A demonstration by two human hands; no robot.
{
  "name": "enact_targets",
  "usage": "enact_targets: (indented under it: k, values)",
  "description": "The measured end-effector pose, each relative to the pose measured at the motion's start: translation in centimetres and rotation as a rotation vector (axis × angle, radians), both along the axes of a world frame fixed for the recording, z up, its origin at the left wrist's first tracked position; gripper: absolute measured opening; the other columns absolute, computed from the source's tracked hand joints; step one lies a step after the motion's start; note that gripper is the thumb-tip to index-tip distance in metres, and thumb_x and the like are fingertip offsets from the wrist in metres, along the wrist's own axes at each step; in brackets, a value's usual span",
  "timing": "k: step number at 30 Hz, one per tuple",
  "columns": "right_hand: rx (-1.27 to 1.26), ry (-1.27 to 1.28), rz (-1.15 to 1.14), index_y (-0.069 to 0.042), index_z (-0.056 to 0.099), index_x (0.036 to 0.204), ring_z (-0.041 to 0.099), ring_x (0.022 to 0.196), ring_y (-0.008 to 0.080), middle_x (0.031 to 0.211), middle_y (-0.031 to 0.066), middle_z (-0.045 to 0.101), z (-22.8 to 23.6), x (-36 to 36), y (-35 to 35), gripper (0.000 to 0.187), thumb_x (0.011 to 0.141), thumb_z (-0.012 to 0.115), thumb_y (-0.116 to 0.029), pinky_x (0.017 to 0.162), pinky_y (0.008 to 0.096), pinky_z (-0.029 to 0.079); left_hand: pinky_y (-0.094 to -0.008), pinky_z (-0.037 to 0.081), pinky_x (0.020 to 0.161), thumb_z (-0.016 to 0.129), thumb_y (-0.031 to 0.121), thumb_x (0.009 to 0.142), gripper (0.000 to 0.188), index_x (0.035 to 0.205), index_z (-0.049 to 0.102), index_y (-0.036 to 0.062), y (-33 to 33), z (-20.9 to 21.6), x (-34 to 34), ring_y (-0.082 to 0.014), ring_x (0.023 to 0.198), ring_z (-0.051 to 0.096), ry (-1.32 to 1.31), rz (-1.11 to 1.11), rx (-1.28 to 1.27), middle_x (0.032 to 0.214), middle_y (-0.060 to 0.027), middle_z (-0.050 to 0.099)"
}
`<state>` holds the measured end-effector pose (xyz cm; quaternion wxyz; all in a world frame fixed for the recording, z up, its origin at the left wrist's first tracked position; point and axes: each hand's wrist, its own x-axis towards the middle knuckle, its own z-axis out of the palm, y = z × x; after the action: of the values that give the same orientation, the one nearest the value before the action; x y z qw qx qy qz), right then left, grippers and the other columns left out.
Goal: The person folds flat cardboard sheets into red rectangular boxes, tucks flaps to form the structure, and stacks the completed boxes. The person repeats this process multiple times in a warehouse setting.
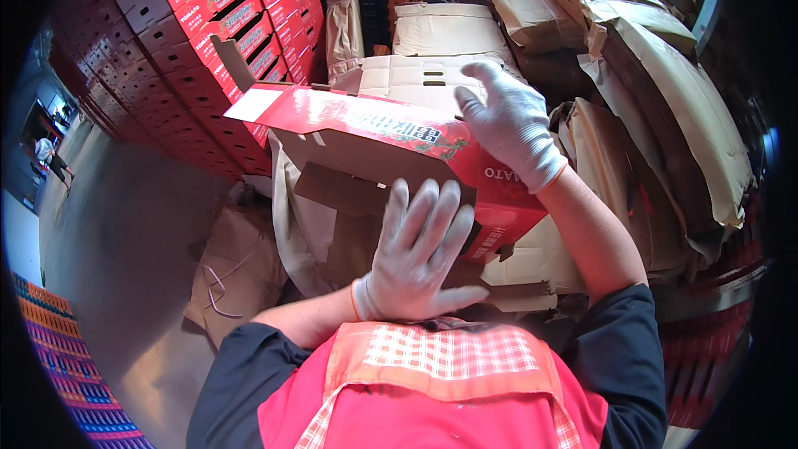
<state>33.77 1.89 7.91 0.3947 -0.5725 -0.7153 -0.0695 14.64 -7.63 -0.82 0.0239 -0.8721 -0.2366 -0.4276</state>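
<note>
A partly folded red cardboard box [362, 116] with a brown inside is tilted in front of me, one long red wall uppermost and brown flaps standing out. My left hand [420, 249], in a whitish glove, has its fingers stretched and spread over the brown flap [337, 189] on the near side; whether the palm presses on it I cannot tell. At the box's right corner is my right hand [507, 120], also gloved, fingers apart and thumb bent, close over the red end wall. Nothing shows gripped in either hand.
Flat tan cardboard [416, 75] lies behind the box. Tall stacks of red boxes [224, 12] rise at the left. Paper-wrapped bundles [665, 108] are piled at the right. Brown paper with a loose strap [220, 291] lies on the floor. A person [51, 158] is far left.
</note>
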Motion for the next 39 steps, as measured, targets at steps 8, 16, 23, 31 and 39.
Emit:
enact_targets:
  k: [8, 16, 23, 31, 39]
  values:
    - [0.087, -0.215, 0.022, -0.003, 0.054, 0.122, 0.065, 0.106, 0.0408, 0.118, 0.0272, 0.063, 0.5, 4.1, -1.5, 0.047, 0.084, 0.073, -0.024, 0.091, 0.0433, 0.052, -0.0446, 0.048, 0.091, 0.071, 0.083, 0.057, 0.102, 0.114, 0.060, -0.0010, 13.1, 8.2, 4.3, -0.0374, 0.102, 0.062, 0.553, 0.067, -0.336, 0.108, -0.0236, 0.062]
    - [-0.265, -0.403, 0.158, -0.003, 0.066, 0.086, 0.068, 0.065, 0.0330, 0.072, 0.0166, 0.068, 2.7, 8.2, -1.6, 0.028, 0.096, 0.060, -0.029, 0.058, 0.0400, 0.053, -0.0446, 0.045, 0.089, 0.071, 0.082, 0.057, 0.089, 0.093, 0.062, 0.0009, 12.4, 6.9, 4.5, -0.0359, 0.092, 0.061, 0.397, -0.030, -0.266, 0.093, -0.0189, 0.063]
    - [-0.305, -0.510, 0.131, -0.004, 0.065, 0.080, 0.067, 0.077, 0.0381, 0.076, 0.0180, 0.067, 0.2, 3.8, 2.8, 0.025, 0.093, 0.053, -0.022, 0.070, 0.0448, 0.053, -0.0449, 0.043, 0.092, 0.071, 0.080, 0.059, 0.097, 0.106, 0.060, -0.0041, 10.7, 5.1, 3.8, -0.0363, 0.099, 0.057, 0.205, -0.015, -0.167, 0.102, -0.0211, 0.058]
    - [-0.331, -0.354, 0.391, -0.009, 0.060, 0.119, 0.066, 0.093, 0.0404, 0.101, 0.0197, 0.069, 0.4, 0.5, -0.2, 0.048, 0.080, 0.072, -0.034, 0.083, 0.0448, 0.052, -0.0354, 0.036, 0.110, 0.063, 0.057, 0.091, 0.095, 0.151, 0.026, -0.0073, 13.1, 3.5, 2.5, -0.0274, 0.135, 0.045, -0.634, -0.386, -0.690, 0.145, -0.0236, 0.045]
    - [-0.492, 0.546, 0.444, 0.005, 0.044, 0.143, 0.060, 0.112, 0.0203, 0.133, 0.0187, 0.057, -1.2, 9.4, 2.1, 0.079, 0.072, 0.076, -0.012, 0.096, 0.0300, 0.048, -0.0552, 0.035, 0.110, 0.080, 0.046, 0.076, 0.083, 0.140, 0.050, 0.0017, 4.7, -0.8, -7.9, -0.0404, 0.126, 0.053, 0.078, -0.168, -0.332, 0.135, -0.0215, 0.057]
